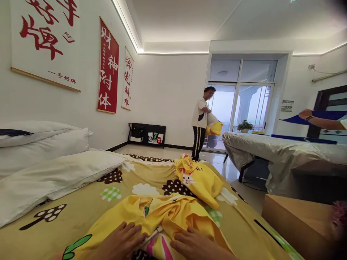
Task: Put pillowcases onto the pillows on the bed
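Observation:
A crumpled yellow pillowcase (130, 211) with a carrot-leaf print lies on the bed right before me, its bunched opening turned towards me. My left hand (121, 240) grips the cloth at the left of the opening, fingers bent over the edge. On the right side my right hand (189, 242) holds the same edge, its fingers curled into the fabric. Pink and white print shows between the two hands; the thumbs are hidden. Just beyond lies a second yellow pillowcase (207, 180) with a rabbit face, loosely heaped.
White pillows (62, 173) are piled at the left on the patterned bedsheet (89, 195). A person (200, 115) stands behind the bed holding a pillow partly in yellow cloth. At right are a cardboard box (295, 216), a plastic-covered table (271, 144) and another person's arm (322, 121) with blue cloth.

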### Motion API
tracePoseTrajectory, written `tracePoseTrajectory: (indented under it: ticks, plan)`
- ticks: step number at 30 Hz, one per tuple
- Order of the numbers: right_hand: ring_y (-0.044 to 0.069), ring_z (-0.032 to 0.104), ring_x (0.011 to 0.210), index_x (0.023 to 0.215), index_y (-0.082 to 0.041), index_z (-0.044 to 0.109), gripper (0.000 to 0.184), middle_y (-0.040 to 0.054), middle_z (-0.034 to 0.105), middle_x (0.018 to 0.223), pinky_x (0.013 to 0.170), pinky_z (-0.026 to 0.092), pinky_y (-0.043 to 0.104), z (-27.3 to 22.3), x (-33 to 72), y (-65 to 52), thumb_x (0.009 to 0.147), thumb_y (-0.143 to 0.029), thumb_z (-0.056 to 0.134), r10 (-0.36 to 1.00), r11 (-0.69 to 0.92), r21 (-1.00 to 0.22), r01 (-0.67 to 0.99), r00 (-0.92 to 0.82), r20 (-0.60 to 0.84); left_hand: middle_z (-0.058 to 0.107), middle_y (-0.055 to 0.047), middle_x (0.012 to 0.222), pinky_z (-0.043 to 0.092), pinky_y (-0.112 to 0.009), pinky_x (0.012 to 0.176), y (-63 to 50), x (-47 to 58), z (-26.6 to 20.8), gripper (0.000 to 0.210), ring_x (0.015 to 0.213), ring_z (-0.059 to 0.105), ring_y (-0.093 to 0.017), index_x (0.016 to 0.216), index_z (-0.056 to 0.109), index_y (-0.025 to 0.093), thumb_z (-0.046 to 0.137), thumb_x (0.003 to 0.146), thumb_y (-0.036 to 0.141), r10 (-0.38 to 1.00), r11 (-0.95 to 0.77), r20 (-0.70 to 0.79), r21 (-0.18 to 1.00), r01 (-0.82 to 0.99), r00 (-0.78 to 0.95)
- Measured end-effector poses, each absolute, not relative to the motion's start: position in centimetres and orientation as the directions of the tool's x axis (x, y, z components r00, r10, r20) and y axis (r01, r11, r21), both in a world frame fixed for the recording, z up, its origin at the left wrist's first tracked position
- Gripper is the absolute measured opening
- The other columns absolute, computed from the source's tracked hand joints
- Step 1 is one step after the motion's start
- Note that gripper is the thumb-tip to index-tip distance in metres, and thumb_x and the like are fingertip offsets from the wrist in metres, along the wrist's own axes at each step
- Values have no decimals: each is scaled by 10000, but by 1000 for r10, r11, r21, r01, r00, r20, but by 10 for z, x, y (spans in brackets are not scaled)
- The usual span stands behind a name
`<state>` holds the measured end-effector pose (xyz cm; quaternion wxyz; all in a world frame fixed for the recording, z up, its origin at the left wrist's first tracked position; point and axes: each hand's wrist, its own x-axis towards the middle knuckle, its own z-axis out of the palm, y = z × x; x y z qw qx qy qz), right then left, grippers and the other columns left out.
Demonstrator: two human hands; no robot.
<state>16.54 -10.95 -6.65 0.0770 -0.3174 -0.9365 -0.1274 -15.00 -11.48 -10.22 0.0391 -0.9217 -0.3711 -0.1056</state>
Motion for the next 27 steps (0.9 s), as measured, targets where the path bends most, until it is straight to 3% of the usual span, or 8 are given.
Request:
tracePoseTrajectory:
  ticks: [3, 6, 11, 15, 19, 21, 25, 27]
  plan:
    - [231, 671, 798, 1057, -314, 670, 309, 32, 742, 930, 734, 515, 327, -101, 152, -102, 820, -168, 535, 532, 826, 49, 562, -804, 265, 572, -75, 1346, 432, -383, 1006, -93, -169, -117, 667, 1198, 550, -252, 1354, 476, 280, 489, 757, -18, 689, -671, 233, -152, 726, 686]
    - [211, 630, 718, 788, -261, 663, 115, 27, 712, 776, 716, 469, 323, -97, 152, -86, 775, -182, 580, 593, 798, -110, 593, -739, 320, 667, -68, 1205, 466, -329, 936, -64, -204, -116, 497, 1066, 626, -217, 1206, 591, 226, 471, 780, 1, 708, -605, 343, -155, 781, 617]
    - [157, 514, 664, 719, -193, 557, 228, 19, 603, 716, 621, 385, 273, -24, 138, -61, 866, -303, 422, 739, 657, -487, 576, -364, 567, 672, -120, 1175, 469, -415, 932, -57, -210, -65, 344, 1082, 617, -258, 1137, 610, 171, 386, 877, 149, 653, -387, 731, 98, 917, 197]
    - [134, 479, 653, 709, -176, 579, 302, -7, 562, 672, 606, 369, 245, 26, 106, -59, 864, -418, 483, 769, 637, -710, 300, -310, 559, 518, -117, 1382, 442, -373, 1009, -92, -138, -22, 640, 1253, 498, -247, 1418, 322, 214, 585, 856, 371, 586, -648, 772, 264, 714, 246]
    - [161, 544, 748, 749, -176, 632, 209, 15, 622, 749, 718, 419, 271, 36, 87, -73, 815, -365, 571, 748, 661, -680, 317, -341, 569, 591, -98, 1221, 431, -368, 974, -100, -80, 0, 419, 1135, 542, -223, 1296, 452, 223, 468, 878, 206, 599, -754, 738, 391, 528, 311]
    - [203, 570, 943, 968, -182, 652, 247, 62, 655, 988, 867, 426, 314, 22, 89, -83, 807, -355, 581, 726, 688, -612, 390, -366, 582, 633, -69, 1016, 454, -317, 851, -92, -75, 6, 291, 951, 583, -193, 1085, 551, 200, 417, 836, 132, 692, -697, 682, 547, 463, 237]
    - [331, 352, 1337, 1482, -180, 292, 953, 148, 392, 1478, 1091, 283, 478, -40, 113, -94, 634, -320, 704, 806, 580, -432, 691, -411, 426, 557, 9, 718, 383, -267, 646, -79, -93, 10, 122, 667, 501, -153, 823, 513, 195, 451, 732, 143, 793, -592, 582, 666, 454, 180]
    - [368, 315, 1365, 1515, -182, 230, 1027, 152, 342, 1516, 1094, 253, 532, -71, 132, -91, 590, -227, 674, 870, 457, -294, 840, -353, 343, 482, 39, 637, 326, -255, 595, -80, -104, 10, 113, 601, 437, -138, 764, 467, 201, 447, 678, 130, 806, -556, 574, 652, 515, 143]
